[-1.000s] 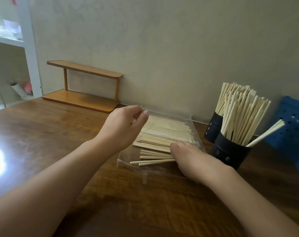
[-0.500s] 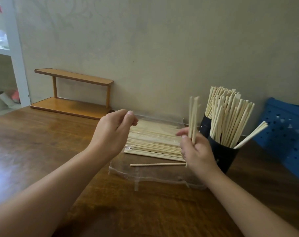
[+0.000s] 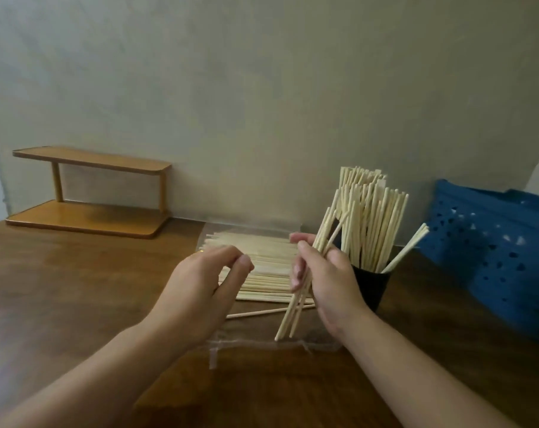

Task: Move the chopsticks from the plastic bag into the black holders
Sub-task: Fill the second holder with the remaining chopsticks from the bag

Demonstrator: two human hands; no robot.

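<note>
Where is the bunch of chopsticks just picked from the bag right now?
In the head view, right of centre: the right hand grips the bunch, tilted, above the plastic bag, beside the black holder.

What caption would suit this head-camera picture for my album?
Right hand grips a small bundle of pale wooden chopsticks above the clear plastic bag, beside a full black holder.

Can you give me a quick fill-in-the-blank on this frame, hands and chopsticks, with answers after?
1. The small bundle of chopsticks is gripped by the ____ hand.
2. The left hand hovers over the plastic bag and holds ____.
3. The nearer holder, already full of chopsticks, is coloured ____.
4. The basket at the right edge is coloured ____.

Answers: right; nothing; black; blue
</note>
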